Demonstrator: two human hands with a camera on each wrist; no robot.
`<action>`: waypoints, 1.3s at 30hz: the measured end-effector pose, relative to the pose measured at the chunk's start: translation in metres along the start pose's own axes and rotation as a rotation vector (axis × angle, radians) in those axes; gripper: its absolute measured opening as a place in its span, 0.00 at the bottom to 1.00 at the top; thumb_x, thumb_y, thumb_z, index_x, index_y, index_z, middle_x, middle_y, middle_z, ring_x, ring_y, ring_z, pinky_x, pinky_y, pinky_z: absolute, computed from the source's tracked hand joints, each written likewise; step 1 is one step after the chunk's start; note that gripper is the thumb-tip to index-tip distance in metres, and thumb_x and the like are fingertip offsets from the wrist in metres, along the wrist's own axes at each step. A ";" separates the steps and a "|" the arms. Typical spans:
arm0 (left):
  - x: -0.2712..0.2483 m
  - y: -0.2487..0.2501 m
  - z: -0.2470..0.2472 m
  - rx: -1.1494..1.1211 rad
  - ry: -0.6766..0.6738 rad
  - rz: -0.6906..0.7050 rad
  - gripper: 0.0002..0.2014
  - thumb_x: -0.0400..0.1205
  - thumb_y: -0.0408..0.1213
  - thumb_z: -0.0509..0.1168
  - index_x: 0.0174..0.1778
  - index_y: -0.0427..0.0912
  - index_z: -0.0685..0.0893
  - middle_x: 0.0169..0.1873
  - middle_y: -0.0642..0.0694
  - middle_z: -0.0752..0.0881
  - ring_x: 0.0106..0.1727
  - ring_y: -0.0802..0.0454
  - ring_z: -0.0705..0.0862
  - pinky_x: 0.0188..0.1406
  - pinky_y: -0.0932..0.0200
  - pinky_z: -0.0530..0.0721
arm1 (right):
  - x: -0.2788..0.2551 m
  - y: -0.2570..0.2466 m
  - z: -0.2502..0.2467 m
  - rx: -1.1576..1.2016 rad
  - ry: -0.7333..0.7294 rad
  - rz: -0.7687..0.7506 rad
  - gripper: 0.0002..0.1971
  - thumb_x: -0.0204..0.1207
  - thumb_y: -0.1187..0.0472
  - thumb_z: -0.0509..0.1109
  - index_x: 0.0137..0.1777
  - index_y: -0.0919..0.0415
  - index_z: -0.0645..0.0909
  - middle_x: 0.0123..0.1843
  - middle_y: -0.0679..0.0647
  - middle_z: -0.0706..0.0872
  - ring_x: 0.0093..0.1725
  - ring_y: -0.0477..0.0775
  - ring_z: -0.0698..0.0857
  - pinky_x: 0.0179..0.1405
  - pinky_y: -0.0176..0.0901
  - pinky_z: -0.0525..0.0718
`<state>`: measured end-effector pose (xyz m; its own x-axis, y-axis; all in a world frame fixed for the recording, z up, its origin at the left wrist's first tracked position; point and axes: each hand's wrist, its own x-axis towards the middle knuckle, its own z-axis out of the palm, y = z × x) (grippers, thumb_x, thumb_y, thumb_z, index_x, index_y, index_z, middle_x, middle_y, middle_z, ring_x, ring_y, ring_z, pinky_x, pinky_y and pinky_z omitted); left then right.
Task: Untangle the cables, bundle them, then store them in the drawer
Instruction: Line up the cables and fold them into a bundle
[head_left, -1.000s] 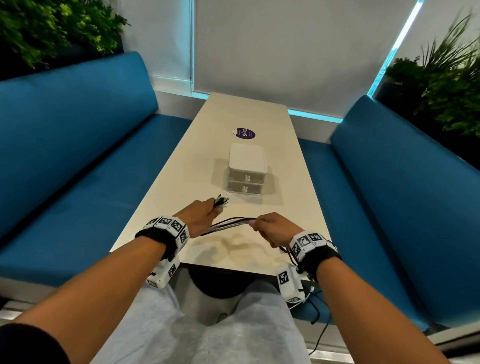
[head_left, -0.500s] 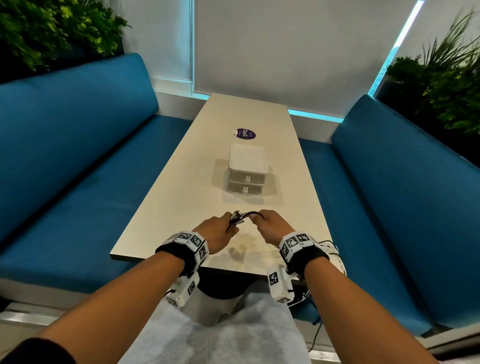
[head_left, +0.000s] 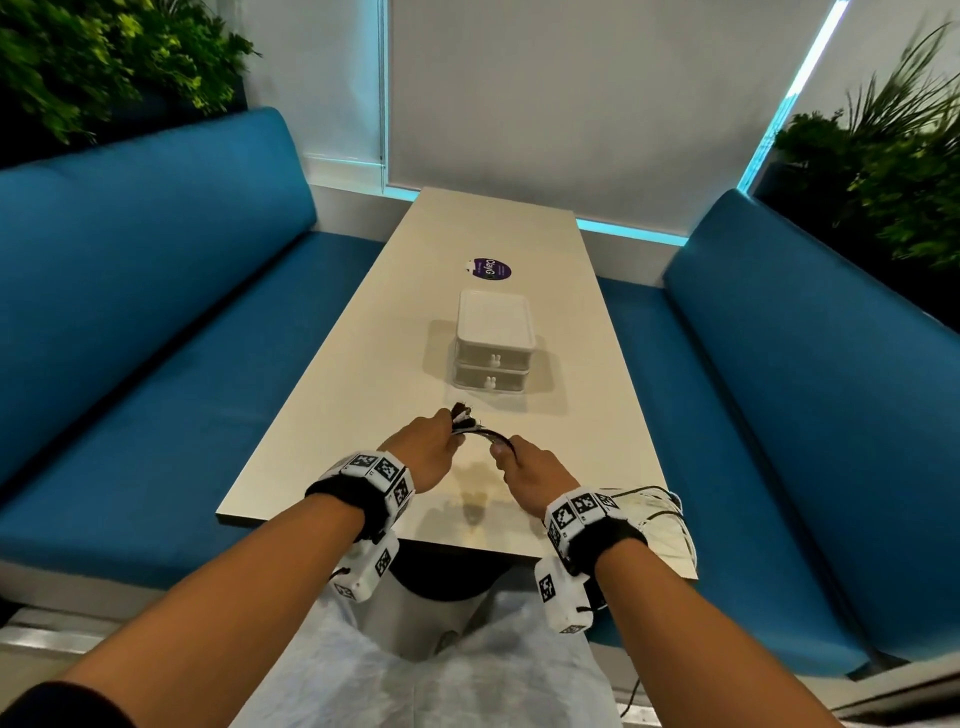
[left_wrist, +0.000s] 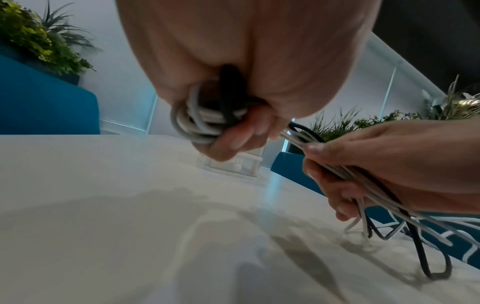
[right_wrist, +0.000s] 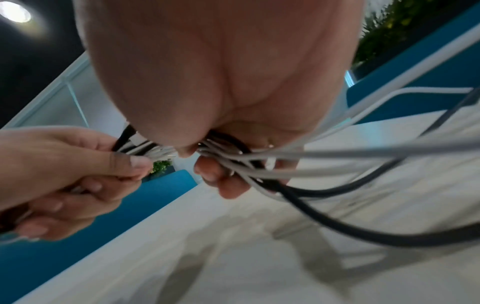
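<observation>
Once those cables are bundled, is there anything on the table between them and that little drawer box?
Nothing visible. The left hand and right hand hold the cables above the table, and the bare stretch up to the drawer unit holds nothing. Both its drawers are closed, though, so one must be pulled open first.

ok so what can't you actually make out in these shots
- How many cables: in both wrist views the left hand and right hand cover the strands.
- Cable ends: too small in the head view.
- Loose lengths: the right wrist hides part of them in the head view.
- Drawer unit contents: both drawers closed.
- Sticker text: too small to read in the head view.
</observation>
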<state>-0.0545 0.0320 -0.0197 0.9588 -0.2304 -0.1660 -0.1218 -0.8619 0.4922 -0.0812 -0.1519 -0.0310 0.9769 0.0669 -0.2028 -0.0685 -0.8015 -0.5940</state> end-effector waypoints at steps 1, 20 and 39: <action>0.001 -0.002 -0.003 0.001 0.015 -0.011 0.13 0.89 0.47 0.53 0.56 0.39 0.71 0.51 0.37 0.83 0.47 0.36 0.83 0.52 0.42 0.83 | -0.001 0.001 -0.001 -0.051 -0.001 -0.008 0.21 0.86 0.41 0.52 0.54 0.59 0.74 0.49 0.62 0.86 0.49 0.66 0.83 0.50 0.56 0.81; -0.003 -0.010 0.005 -0.145 0.075 -0.114 0.23 0.89 0.56 0.48 0.52 0.38 0.76 0.45 0.37 0.84 0.41 0.37 0.83 0.47 0.44 0.84 | -0.003 0.001 0.008 -0.285 0.065 -0.051 0.09 0.86 0.59 0.52 0.58 0.62 0.70 0.45 0.67 0.84 0.46 0.70 0.83 0.38 0.53 0.77; -0.003 0.021 0.010 -0.663 0.133 -0.131 0.12 0.78 0.53 0.66 0.42 0.48 0.81 0.33 0.47 0.85 0.33 0.46 0.81 0.35 0.56 0.77 | -0.016 -0.047 0.019 -0.401 0.008 -0.222 0.11 0.84 0.62 0.56 0.55 0.69 0.77 0.46 0.68 0.84 0.44 0.69 0.84 0.35 0.49 0.72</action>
<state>-0.0630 0.0101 -0.0179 0.9834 -0.0490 -0.1748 0.1396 -0.4108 0.9010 -0.0978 -0.1035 -0.0146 0.9607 0.2599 -0.0974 0.2252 -0.9350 -0.2739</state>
